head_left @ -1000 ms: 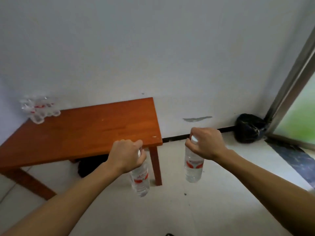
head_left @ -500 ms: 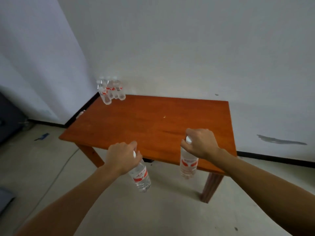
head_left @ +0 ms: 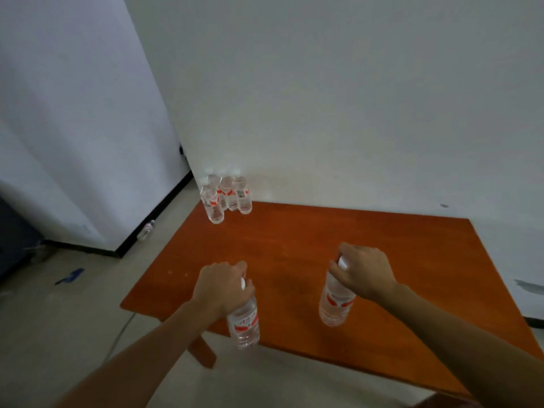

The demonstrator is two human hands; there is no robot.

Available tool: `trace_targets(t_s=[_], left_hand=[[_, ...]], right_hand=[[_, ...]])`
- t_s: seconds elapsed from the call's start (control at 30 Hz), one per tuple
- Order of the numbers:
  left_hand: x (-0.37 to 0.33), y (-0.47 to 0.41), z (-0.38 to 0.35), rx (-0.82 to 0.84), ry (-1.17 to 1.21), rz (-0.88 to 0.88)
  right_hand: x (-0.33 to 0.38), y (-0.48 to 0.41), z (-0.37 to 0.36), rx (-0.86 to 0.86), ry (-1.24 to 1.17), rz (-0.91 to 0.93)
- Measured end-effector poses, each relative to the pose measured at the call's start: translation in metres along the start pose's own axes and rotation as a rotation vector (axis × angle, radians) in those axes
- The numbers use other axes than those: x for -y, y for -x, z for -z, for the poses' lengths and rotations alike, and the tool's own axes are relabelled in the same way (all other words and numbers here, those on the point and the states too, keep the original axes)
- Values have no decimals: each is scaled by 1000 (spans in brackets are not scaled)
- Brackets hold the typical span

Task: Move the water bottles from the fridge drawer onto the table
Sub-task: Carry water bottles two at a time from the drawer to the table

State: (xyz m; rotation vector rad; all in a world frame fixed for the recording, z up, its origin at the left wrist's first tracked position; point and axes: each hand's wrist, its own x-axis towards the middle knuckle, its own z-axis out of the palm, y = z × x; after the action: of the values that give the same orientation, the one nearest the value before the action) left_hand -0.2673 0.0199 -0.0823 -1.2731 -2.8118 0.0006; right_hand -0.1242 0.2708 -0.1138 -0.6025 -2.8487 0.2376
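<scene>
An orange-brown wooden desk (head_left: 294,242) stands against a white wall (head_left: 353,98). At about 7 o'clock on its top, the person's left hand (head_left: 220,285) curls its fingers round the cap end of a clear, red-labelled water bottle (head_left: 244,322), which hangs tilted across the near edge. At about 5 o'clock the right hand (head_left: 365,270) grips the neck of a second bottle (head_left: 335,304) over the wood, touching or not I cannot tell. A cluster of like bottles (head_left: 226,195) stands upright at the 11 o'clock corner.

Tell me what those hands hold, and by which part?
The left hand holds one water bottle by its capped top; the right hand holds a second bottle the same way.
</scene>
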Motion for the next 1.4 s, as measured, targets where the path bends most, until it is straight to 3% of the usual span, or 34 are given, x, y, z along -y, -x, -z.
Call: trace_targets(t_s=[0.37, 0.63, 1.13, 1.4], left_hand=[[132, -161, -37, -16, 13, -29], [209, -275, -57, -26, -19, -155], [288, -435, -120, 88, -176, -478], [307, -453, -133, 94, -63, -492]], right_hand=[[36, -165, -58, 34, -61, -53], [60, -289, -108, 63, -171, -44], [119, -457, -184, 116, -179, -332], [143, -503, -208, 89, -149, -418]])
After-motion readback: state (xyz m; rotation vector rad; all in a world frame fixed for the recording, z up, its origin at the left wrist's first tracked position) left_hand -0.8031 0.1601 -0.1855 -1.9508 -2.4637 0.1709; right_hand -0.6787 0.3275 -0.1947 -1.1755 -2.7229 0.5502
